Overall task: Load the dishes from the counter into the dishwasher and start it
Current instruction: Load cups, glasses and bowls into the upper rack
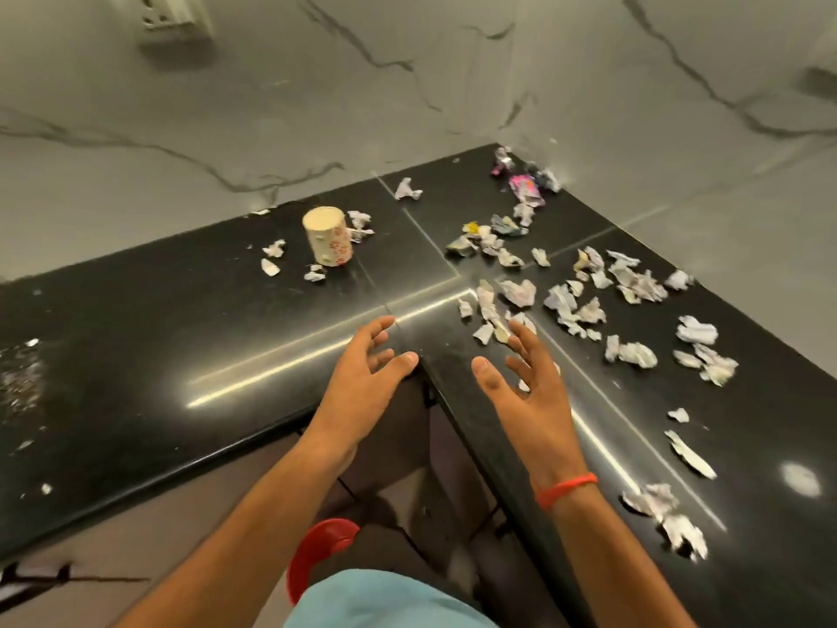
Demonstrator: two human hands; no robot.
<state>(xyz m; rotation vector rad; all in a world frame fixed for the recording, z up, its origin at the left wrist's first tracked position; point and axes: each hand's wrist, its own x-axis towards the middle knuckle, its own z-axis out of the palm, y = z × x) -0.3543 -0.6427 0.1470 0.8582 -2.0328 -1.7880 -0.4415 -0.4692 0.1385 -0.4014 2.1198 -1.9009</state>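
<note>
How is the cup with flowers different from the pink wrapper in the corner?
The cup is cream with small red flowers; the pink wrapper is bright pink. The cup stands upside down on the left stretch of the counter; the wrapper lies crumpled in the far corner. Both sit among scattered paper scraps.

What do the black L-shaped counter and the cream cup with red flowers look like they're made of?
The black L-shaped counter looks like polished stone, perhaps granite: it is glossy, mirrors streaks of light and shows straight seams between slabs. The cream cup with red flowers, standing upside down, looks like matte printed paper, though glazed ceramic can't be ruled out.
</note>
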